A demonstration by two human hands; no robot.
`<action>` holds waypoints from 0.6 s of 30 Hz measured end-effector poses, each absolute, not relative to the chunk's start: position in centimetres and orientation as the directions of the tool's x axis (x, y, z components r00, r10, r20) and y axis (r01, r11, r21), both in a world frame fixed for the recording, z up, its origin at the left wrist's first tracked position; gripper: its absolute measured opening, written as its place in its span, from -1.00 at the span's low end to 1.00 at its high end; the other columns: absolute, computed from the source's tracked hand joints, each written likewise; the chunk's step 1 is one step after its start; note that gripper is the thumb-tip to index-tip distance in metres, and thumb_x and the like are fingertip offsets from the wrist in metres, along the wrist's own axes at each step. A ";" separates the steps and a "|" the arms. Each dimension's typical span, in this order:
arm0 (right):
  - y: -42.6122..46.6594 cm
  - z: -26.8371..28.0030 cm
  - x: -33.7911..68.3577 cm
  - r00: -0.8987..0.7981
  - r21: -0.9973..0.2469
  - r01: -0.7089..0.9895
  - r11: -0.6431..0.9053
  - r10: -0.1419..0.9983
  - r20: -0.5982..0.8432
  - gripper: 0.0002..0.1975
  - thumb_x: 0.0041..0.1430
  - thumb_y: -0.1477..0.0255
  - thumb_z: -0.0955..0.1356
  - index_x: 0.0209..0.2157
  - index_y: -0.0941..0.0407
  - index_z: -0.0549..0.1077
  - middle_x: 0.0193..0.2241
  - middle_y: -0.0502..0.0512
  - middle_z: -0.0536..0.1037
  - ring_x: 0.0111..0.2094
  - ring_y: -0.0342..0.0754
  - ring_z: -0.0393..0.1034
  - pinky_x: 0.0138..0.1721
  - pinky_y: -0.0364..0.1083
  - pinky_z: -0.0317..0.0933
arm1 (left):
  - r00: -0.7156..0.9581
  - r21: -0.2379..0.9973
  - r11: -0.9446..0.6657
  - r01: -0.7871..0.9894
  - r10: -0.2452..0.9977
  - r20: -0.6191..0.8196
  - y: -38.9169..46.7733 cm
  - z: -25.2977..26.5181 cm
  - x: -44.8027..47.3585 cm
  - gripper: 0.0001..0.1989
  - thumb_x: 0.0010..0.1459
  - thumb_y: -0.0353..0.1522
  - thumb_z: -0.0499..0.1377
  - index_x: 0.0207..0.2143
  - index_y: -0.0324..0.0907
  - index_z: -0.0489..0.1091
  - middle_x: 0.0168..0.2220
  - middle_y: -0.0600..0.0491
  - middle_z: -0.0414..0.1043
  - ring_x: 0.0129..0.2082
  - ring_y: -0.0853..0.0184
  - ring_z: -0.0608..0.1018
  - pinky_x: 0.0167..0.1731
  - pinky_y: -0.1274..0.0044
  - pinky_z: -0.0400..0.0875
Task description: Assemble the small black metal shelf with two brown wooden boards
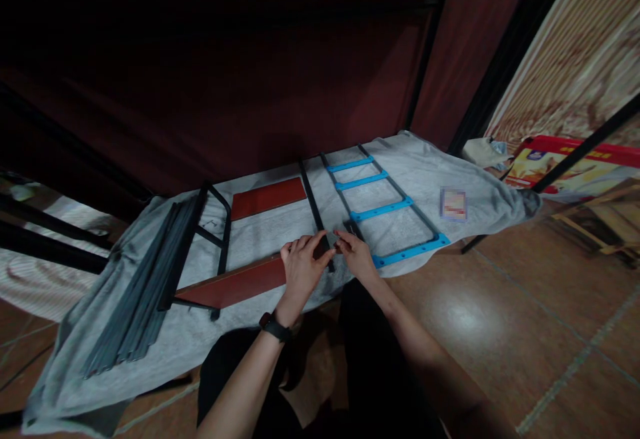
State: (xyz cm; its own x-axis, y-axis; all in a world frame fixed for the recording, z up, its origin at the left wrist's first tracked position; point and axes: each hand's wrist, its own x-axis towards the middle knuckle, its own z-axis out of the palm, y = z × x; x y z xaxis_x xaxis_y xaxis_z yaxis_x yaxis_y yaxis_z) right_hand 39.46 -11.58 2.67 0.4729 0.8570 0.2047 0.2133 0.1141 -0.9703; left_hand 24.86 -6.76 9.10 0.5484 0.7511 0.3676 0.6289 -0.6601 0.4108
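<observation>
On grey cloth [425,166] we've got black frame [314,209], blue-barred rack [381,210] to its right; near red board [235,286] in frame, left hand [303,264] over board's right end, right hand [358,254] beside; can't tell whether either's fingers clamp anything

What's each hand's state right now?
Left hand: curled at the black bar; grip unclear.
Right hand: fingers bunched; whether holding anything can't be told.

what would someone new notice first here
The four bright blue crossbars stand out most, on the right part of the grey cloth. Two reddish-brown boards come next, lying left of them. Between these, the left hand and right hand nearly meet at the near end of a dark bar.
</observation>
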 end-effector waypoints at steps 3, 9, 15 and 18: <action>-12.4 2.7 40.7 0.366 -0.948 0.299 0.110 0.904 0.220 -0.75 0.21 0.38 0.28 -0.09 0.06 0.45 -0.36 0.01 0.55 -0.34 -0.06 0.48 -0.19 -0.05 0.34 | 0.554 0.396 -0.665 0.633 0.747 0.367 -6.8 9.1 24.9 -0.57 0.19 -0.14 0.22 0.11 0.06 0.41 -0.10 -0.01 0.52 -0.06 0.13 0.48 0.07 0.27 0.07; -11.9 3.1 41.1 0.420 -0.985 0.051 0.164 0.891 0.171 -0.85 0.23 0.29 0.27 -0.26 0.05 0.40 -0.40 -0.03 0.52 -0.36 -0.09 0.48 -0.24 -0.09 0.38 | 0.555 0.357 -0.665 0.656 0.746 0.369 -6.8 9.0 24.9 -0.59 0.21 -0.14 0.20 0.11 0.06 0.42 -0.12 0.00 0.53 -0.10 0.16 0.49 0.03 0.28 0.09; -10.6 2.7 40.6 0.411 -0.966 -0.141 0.217 0.900 0.143 -0.85 0.22 0.28 0.30 -0.26 0.06 0.41 -0.41 -0.02 0.54 -0.39 -0.11 0.48 -0.25 -0.08 0.39 | 0.567 0.312 -0.649 0.694 0.760 0.318 -6.7 9.1 24.9 -0.58 0.23 -0.12 0.17 0.13 0.07 0.39 -0.15 0.03 0.53 -0.10 0.19 0.49 0.01 0.30 0.11; -10.2 2.7 40.6 0.420 -0.968 -0.143 0.208 0.898 0.132 -0.87 0.23 0.32 0.29 -0.27 0.07 0.42 -0.41 0.00 0.54 -0.41 -0.10 0.49 -0.27 -0.08 0.39 | 0.568 0.301 -0.645 0.702 0.763 0.308 -6.6 9.2 25.0 -0.57 0.22 -0.11 0.17 0.12 0.06 0.39 -0.16 0.03 0.53 -0.11 0.19 0.49 0.01 0.30 0.12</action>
